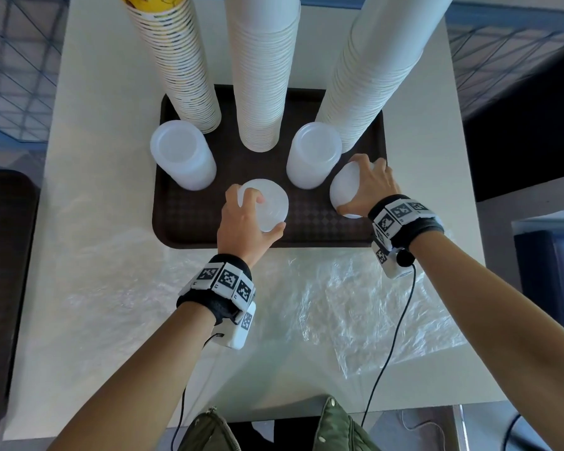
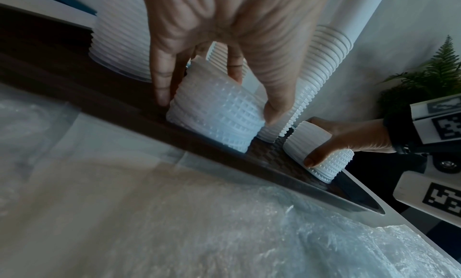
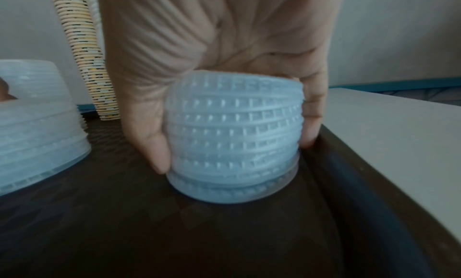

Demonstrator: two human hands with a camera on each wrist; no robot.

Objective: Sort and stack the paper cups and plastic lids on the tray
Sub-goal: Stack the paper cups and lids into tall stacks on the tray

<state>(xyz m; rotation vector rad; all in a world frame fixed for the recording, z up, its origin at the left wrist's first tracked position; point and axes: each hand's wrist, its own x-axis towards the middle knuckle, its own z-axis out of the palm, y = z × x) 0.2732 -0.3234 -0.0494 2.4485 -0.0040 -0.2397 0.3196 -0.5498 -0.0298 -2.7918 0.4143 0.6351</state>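
Lids in both fists: left hand (image 1: 241, 222) wraps a short lid stack (image 1: 267, 205) at centre frame on the tray (image 1: 189, 222), right hand (image 1: 370, 185) clamps another (image 1: 344, 190) at its right rim, best lifted level to avoid splaying.

Three tall cup stacks (image 1: 264, 73) and four translucent lid stacks (image 1: 183, 156) stand on the brown tray (image 1: 189, 222).

White counter (image 1: 88, 92) here, with a dark brown tray (image 1: 189, 229) sitting toward the far side and crinkly clear plastic sheeting (image 1: 339, 307) spread along the near edge, right against the tray.
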